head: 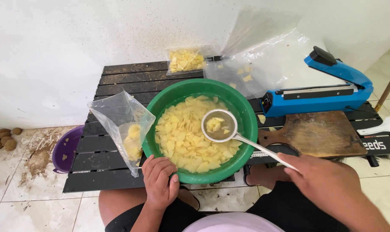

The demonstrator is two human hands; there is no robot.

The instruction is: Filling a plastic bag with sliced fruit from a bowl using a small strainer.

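Centrally, a low black slatted table [117, 81] spans the view, standing on a pale tiled floor [14, 202] against a white wall. On its right side lies a blue impulse heat sealer [319, 92] with its arm raised, and just near of that a worn wooden cutting board [324, 135]. A large clear plastic sheet bag [263, 56] leans on the far wall behind the sealer, a few yellow pieces inside it.

At the middle of the table sits a green plastic basin [246, 116] filled with water and pale yellow sliced pieces [182, 137]. To its left, an open clear plastic bag [119, 120] stands upright, partly filled with the same slices. The left hand [159, 182] is closed on the bag's lower corner, at the near rim of the basin. The right hand [328, 182] is clamped on the handle of a metal strainer ladle [219, 125], whose bowl is held over the basin's right half with a small scoop of slices in it.

A purple bowl [66, 148] sits on the floor left of the table. A smaller filled bag of slices [185, 60] rests at the far edge. A white spoon [386, 125] lies at the far right, and brown tubers [3, 137] lie on the floor at far left.
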